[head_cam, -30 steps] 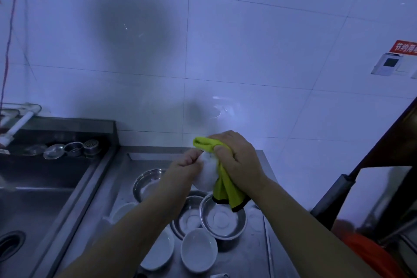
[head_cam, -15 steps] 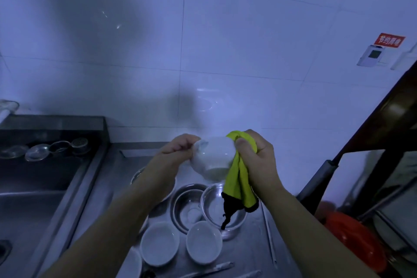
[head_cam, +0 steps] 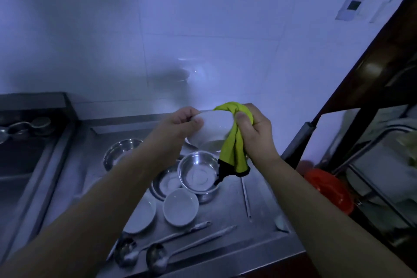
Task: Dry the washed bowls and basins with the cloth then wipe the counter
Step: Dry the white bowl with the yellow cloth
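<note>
The left hand (head_cam: 180,121) is pinching the rim of a white bowl (head_cam: 213,127), with its fingers curled over the edge. The bowl is up in the air, above the metal basins (head_cam: 198,175) on the counter (head_cam: 259,210). The right hand (head_cam: 255,133) is gripping the yellow cloth (head_cam: 234,142) tight and pressing it over the bowl's right rim. The cloth's end is hanging down near one basin.

To dry this bowl well, the left hand should be turning it bit by bit while the cloth is rubbing all round, inside and out. I cannot tell if the inside is dry yet, since the light is dim. A wet bowl may be slippery, so the pinch should be firm. More bowls (head_cam: 180,206) are waiting on the counter, so I think lots of drying is left.
</note>
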